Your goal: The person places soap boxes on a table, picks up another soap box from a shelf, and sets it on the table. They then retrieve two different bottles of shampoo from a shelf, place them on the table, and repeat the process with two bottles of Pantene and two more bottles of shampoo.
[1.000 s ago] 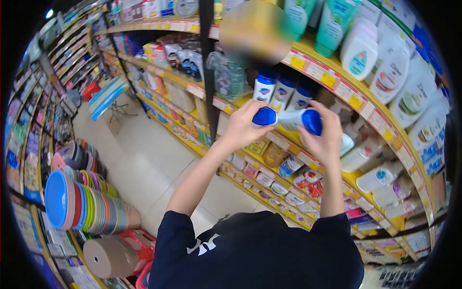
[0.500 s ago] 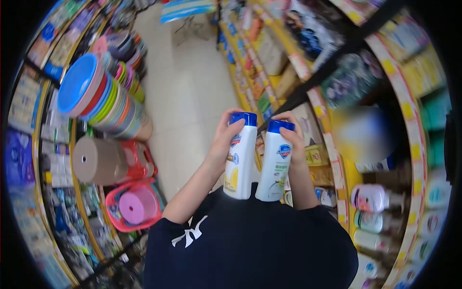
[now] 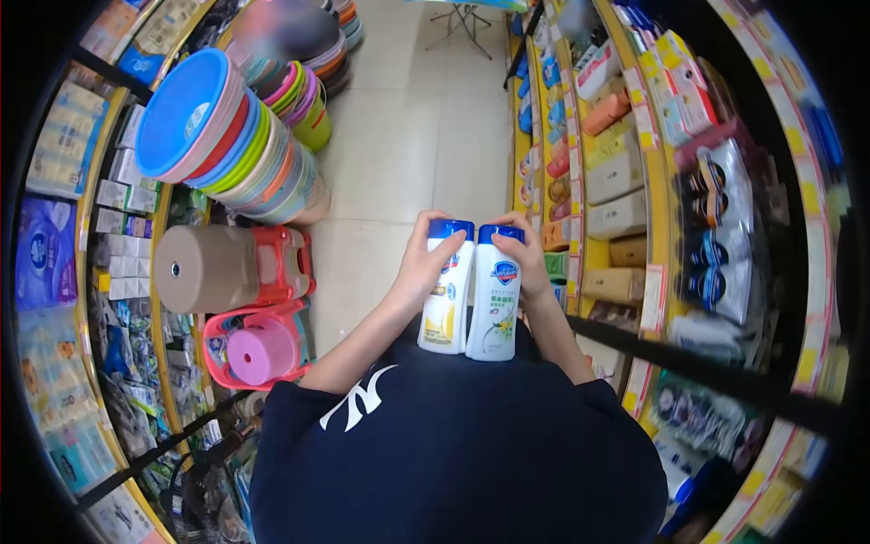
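My left hand (image 3: 428, 258) is wrapped round a white body wash bottle (image 3: 446, 308) with a blue cap and a yellow picture on its label. In my right hand (image 3: 526, 254) is a second white body wash bottle (image 3: 492, 313), also blue-capped, with green lettering and small flowers below a blue shield logo. Both thumbs press near the caps. The bottles stand upright side by side in front of my chest, their sides close together or touching, labels towards me. The fingers behind the bottles are partly hidden.
Stacked coloured basins (image 3: 186, 113), a beige stool (image 3: 204, 269) and a pink stool (image 3: 258, 355) line the aisle's left. Shelves of packaged goods (image 3: 625, 218) run along the right. A tiled floor (image 3: 376, 163) stretches ahead between them, with a folding stand (image 3: 460, 27) at the far end.
The two bottles have come closer together, the right one moving left. My view has turned along the aisle, so the shelves and basins sit differently in it.
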